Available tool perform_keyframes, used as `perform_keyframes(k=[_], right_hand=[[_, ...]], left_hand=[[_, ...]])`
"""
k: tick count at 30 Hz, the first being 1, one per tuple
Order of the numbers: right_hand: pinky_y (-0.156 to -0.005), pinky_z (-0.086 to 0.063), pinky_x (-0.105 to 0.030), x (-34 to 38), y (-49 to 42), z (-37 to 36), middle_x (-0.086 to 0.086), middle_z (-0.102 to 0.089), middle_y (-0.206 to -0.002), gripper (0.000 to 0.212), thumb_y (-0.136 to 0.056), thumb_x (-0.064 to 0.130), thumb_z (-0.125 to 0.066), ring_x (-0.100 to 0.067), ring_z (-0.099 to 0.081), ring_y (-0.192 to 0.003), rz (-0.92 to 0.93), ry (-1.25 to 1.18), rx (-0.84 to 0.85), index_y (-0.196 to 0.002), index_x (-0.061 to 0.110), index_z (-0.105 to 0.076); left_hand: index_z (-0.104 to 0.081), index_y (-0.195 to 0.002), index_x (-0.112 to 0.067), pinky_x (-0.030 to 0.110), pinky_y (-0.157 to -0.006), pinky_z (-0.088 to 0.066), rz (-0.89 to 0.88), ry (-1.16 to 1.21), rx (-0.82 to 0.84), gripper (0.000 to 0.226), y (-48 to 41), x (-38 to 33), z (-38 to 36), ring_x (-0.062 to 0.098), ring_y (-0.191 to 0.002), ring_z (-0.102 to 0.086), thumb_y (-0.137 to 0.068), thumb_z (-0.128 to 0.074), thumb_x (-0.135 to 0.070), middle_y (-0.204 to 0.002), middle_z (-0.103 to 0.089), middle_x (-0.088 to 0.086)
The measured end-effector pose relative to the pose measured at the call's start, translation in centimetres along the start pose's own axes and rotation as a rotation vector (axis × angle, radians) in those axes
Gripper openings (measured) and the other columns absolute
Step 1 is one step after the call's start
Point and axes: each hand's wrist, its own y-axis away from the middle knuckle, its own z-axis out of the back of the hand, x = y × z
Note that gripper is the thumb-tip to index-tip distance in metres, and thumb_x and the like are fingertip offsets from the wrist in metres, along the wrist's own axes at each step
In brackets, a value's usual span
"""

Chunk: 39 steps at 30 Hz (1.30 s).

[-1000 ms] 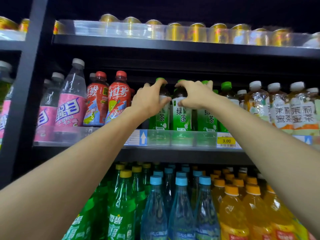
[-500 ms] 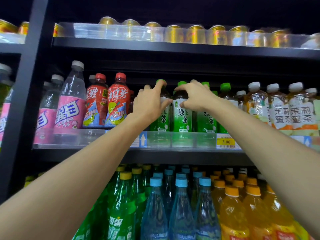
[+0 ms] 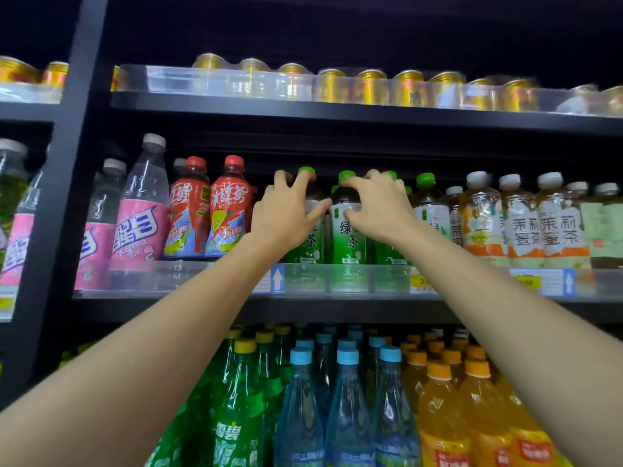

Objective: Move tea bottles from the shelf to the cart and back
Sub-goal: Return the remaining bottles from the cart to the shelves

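Both our arms stretch up to the middle shelf point(image 3: 337, 310). Our left hand point(image 3: 286, 214) curls around one green tea bottle point(image 3: 312, 246). Our right hand point(image 3: 379, 205) pinches the neighbouring tea bottle point(image 3: 347, 237) near its neck. Both bottles stand upright on the shelf.

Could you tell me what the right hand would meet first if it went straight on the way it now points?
The right hand would meet the middle tea bottle first; as far as depth shows, its fingers curl round that bottle's neck. The left hand holds the left tea bottle beside it.
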Motion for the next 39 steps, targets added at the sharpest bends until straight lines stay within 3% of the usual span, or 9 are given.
perform_keyframes(k=[6, 12, 17, 28, 35, 39], right_hand=[[-0.103, -0.033, -0.040, -1.6, 2.5, 1.1, -0.009, -0.047, -0.134, 0.058, -0.088, 0.026, -0.063, -0.029, -0.041, -0.126, 0.022, 0.012, -0.093, -0.144, 0.020, -0.047], [-0.109, -0.030, -0.044, -3.3, 4.8, 3.1, -0.007, -0.046, -0.136, 0.065, -0.085, 0.030, -0.064, -0.028, -0.040, -0.128, 0.008, 0.052, -0.009, -0.146, 0.022, -0.043], [-0.105, -0.031, -0.042, -5.3, 7.3, 6.0, -0.008, -0.045, -0.135, 0.065, -0.086, 0.033, -0.066, -0.029, -0.039, -0.128, 0.003, 0.069, 0.040, -0.146, 0.021, -0.042], [-0.103, -0.034, -0.042, -14.9, 15.6, 14.4, -0.008, -0.046, -0.135, 0.066, -0.084, 0.033, -0.066, -0.030, -0.041, -0.128, -0.018, 0.104, 0.142, -0.144, 0.020, -0.042], [-0.109, -0.031, -0.045, -23.8, 23.5, 17.6, -0.012, -0.037, -0.150, 0.069, -0.089, 0.035, -0.065, -0.033, -0.035, -0.137, -0.147, 0.168, 0.269, -0.149, 0.019, -0.036], [-0.109, -0.031, -0.047, -29.3, 27.3, 18.2, -0.012, -0.040, -0.145, 0.068, -0.090, 0.037, -0.062, -0.033, -0.037, -0.134, -0.231, 0.232, 0.345, -0.150, 0.018, -0.035]], left_hand=[[-0.045, -0.139, -0.025, 0.048, -0.091, -0.044, -0.117, -0.177, -0.097, 0.058, 0.4, 0.0, 1.5, 0.033, -0.120, -0.044, -0.092, -0.054, -0.058, -0.135, -0.042, 0.012], [-0.043, -0.141, -0.025, 0.048, -0.091, -0.041, -0.195, -0.284, -0.027, 0.062, 2.0, -2.3, 3.5, 0.032, -0.117, -0.046, -0.092, -0.050, -0.062, -0.128, -0.048, 0.011], [-0.042, -0.142, -0.025, 0.046, -0.089, -0.041, -0.206, -0.326, 0.011, 0.064, 3.5, -6.2, 4.8, 0.032, -0.115, -0.046, -0.091, -0.051, -0.061, -0.125, -0.049, 0.010], [-0.035, -0.145, -0.025, 0.047, -0.097, -0.040, -0.212, -0.293, 0.206, 0.064, 8.8, -20.3, 5.0, 0.031, -0.126, -0.043, -0.093, -0.050, -0.060, -0.135, -0.045, 0.010], [-0.031, -0.149, -0.025, 0.047, -0.100, -0.041, -0.273, -0.196, 0.294, 0.068, 13.3, -30.2, 1.4, 0.032, -0.129, -0.042, -0.093, -0.048, -0.062, -0.141, -0.045, 0.011], [-0.029, -0.150, -0.024, 0.050, -0.102, -0.039, -0.304, -0.132, 0.364, 0.070, 14.9, -35.4, -1.6, 0.035, -0.132, -0.041, -0.094, -0.046, -0.062, -0.143, -0.043, 0.013]])
